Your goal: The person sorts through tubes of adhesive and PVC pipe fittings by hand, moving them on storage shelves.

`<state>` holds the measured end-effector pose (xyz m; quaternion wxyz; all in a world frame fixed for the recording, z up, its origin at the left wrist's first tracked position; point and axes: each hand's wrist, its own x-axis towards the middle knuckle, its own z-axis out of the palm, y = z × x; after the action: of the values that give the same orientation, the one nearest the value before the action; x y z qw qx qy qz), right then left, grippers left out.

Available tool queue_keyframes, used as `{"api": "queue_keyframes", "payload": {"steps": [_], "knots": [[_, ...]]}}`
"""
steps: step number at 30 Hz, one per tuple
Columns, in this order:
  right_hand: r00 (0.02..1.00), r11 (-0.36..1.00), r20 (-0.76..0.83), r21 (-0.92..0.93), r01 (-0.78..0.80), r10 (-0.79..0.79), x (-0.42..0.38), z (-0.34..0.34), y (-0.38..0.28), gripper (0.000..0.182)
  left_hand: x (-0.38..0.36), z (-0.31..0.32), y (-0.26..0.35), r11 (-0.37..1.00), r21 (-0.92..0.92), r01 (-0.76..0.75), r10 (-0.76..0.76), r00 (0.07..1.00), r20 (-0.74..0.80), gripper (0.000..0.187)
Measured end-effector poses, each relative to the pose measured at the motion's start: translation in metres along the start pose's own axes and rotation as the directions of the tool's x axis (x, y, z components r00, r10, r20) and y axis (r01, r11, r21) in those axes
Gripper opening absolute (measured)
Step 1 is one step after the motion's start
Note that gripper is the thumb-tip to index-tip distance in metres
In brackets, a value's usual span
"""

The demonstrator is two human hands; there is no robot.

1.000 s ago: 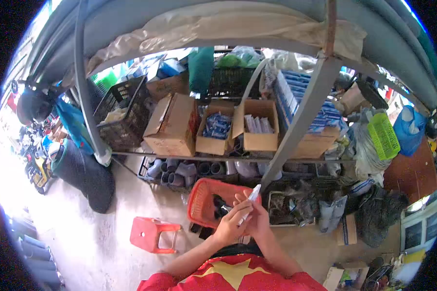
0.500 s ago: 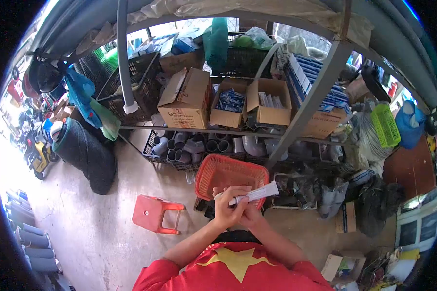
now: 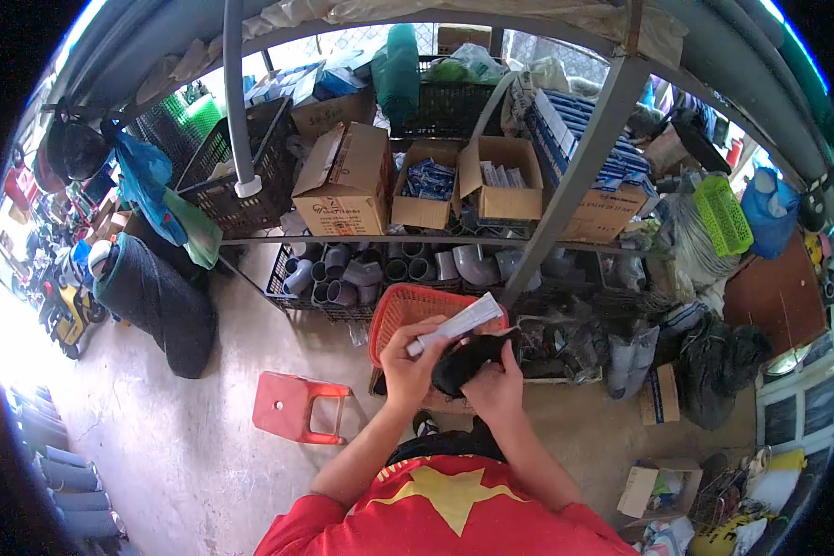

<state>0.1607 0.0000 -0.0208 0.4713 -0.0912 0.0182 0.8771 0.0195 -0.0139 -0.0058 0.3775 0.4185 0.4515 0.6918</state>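
L hand [image 3: 406, 363] has its grip closed on a white tube [image 3: 456, 324]; R hand [image 3: 496, 385] grips a black fitting [image 3: 466, 361], both just above the orange basket [image 3: 408, 306].

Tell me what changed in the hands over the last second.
The white tube passed to the left hand alone, its free end swinging from upright over to the right. The right hand let go and took a black object into its grip. The orange basket and red stool stayed put.
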Motion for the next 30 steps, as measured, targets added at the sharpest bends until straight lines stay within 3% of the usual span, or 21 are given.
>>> {"api": "queue_keyframes", "payload": {"steps": [1,2,3,5,6,7,8,9,11,13,14,17,18,21,22,25,28,30], "knots": [[0.998,0.997,0.061,0.066,-0.038,0.034,-0.005,0.015,0.0,0.047,-0.005,0.003,0.0,0.997,0.075,-0.035,0.032,0.999,0.04,0.021],[0.994,0.997,0.106,0.065,0.03,-0.037,-0.007,0.03,0.006,0.048,-0.011,0.01,0.0,0.986,0.149,-0.073,0.061,0.995,0.085,0.022],[0.995,0.995,0.062,-0.056,0.088,-0.084,-0.007,0.036,0.008,0.051,-0.016,0.015,0.0,0.969,0.219,-0.115,0.087,0.987,0.133,0.024],[0.981,0.935,-0.004,-0.301,0.186,-0.196,-0.006,0.043,0.01,0.057,-0.02,0.021,0.002,0.976,0.183,-0.12,0.087,0.98,0.178,0.036],[0.945,0.829,0.02,-0.473,0.298,-0.328,0.003,0.026,0.013,0.067,-0.022,0.023,0.003,0.979,0.157,-0.132,0.103,0.978,0.181,0.038],[0.931,0.799,-0.011,-0.516,0.308,-0.365,0.003,0.026,0.013,0.07,-0.024,0.024,0.006,0.981,0.132,-0.141,0.116,0.976,0.183,0.04],[0.914,0.767,-0.039,-0.559,0.314,-0.403,0.004,0.028,0.01,0.074,-0.025,0.021,0.012,0.944,0.265,-0.194,0.134,0.964,0.227,0.046],[0.895,0.733,-0.067,-0.603,0.315,-0.44,0.005,0.029,0.005,0.077,-0.027,0.02,0.01,0.962,0.209,-0.176,0.125,0.963,0.238,0.048],[0.903,0.807,-0.065,-0.481,0.344,-0.424,0.031,-0.004,-0.025,0.039,-0.036,0.018,0.003,0.986,0.097,-0.137,0.108,0.959,0.262,0.051],[0.923,0.921,-0.241,-0.328,0.212,-0.299,0.032,0.002,-0.047,0.041,-0.045,0.016,0.004,0.986,0.146,-0.085,0.034,0.948,0.317,0.051],[0.894,0.914,-0.35,-0.383,0.134,-0.278,0.032,0.008,-0.047,0.04,-0.046,0.016,0.005,0.983,0.173,-0.06,-0.003,0.939,0.343,0.052],[0.953,0.842,-0.12,-0.507,0.183,-0.279,0.022,0.019,-0.025,0.042,-0.04,0.012,0.008,0.88,0.38,-0.286,0.155,0.928,0.339,0.052],[0.94,0.766,-0.094,-0.609,0.205,-0.327,0.019,0.015,-0.019,0.042,-0.039,0.011,0.004,0.881,0.36,-0.307,0.195,0.929,0.314,0.05],[0.922,0.645,0.162,-0.672,0.363,-0.351,0.012,0.022,-0.019,0.039,-0.044,0.013,-0.002,0.996,0.075,-0.047,0.03,0.977,0.213,0.042],[0.93,0.66,0.13,-0.671,0.339,-0.345,0.005,0.03,-0.019,0.036,-0.046,0.011,-0.01,0.997,0.074,-0.001,-0.015,0.975,0.223,0.041],[0.873,0.217,0.405,-0.858,0.466,-0.273,-0.003,0.021,-0.033,0.037,-0.054,-0.001,-0.021,0.954,0.027,0.299,-0.292,0.905,0.31,0.038],[0.866,0.235,0.428,-0.842,0.486,-0.259,-0.01,0.023,-0.043,0.037,-0.059,0.001,-0.013,0.969,0.168,0.184,-0.214,0.959,0.185,0.034],[0.875,0.268,0.387,-0.845,0.463,-0.292,-0.016,0.033,-0.047,0.031,-0.054,0.005,-0.002,0.977,0.209,-0.027,-0.006,0.988,0.156,0.032]]}}
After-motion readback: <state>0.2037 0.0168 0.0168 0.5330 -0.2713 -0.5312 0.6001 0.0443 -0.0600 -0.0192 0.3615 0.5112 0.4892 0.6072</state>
